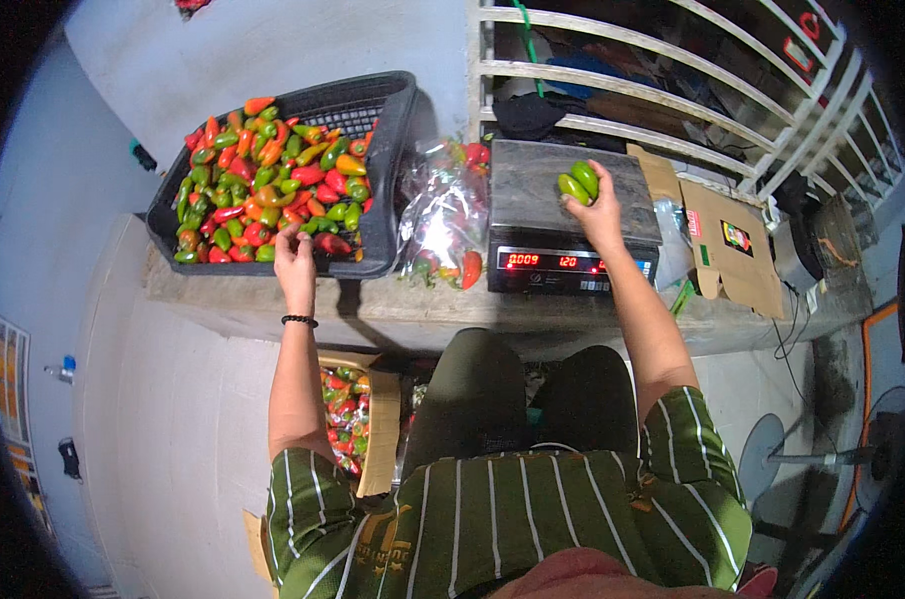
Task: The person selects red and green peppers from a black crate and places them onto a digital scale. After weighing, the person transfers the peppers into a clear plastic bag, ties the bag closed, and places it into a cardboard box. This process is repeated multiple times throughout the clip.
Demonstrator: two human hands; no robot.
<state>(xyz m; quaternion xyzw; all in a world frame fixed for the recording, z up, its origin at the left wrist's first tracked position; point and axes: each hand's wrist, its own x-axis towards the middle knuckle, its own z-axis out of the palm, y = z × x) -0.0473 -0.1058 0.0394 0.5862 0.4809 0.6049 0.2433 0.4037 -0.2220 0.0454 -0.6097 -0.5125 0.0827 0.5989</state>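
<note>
My right hand (602,217) holds two green peppers (574,190) over the platform of a digital weighing scale (527,187), whose front display (553,260) shows lit red digits. My left hand (295,262) reaches over the front rim of a black plastic crate (388,180). The crate holds a heap of red, orange and green peppers (269,168). My left fingertips are close together beside the peppers; whether they grip one is unclear. Between crate and scale lies a clear plastic bag (445,217) with peppers inside.
Crate and scale rest on a concrete ledge (422,299) before a wall and white metal bars (632,34). Flattened cardboard (737,262) and cables (789,337) lie right of the scale. Below, left of my legs, an open cardboard box (379,442) contains bagged peppers (345,412). A fan (763,457) stands at right.
</note>
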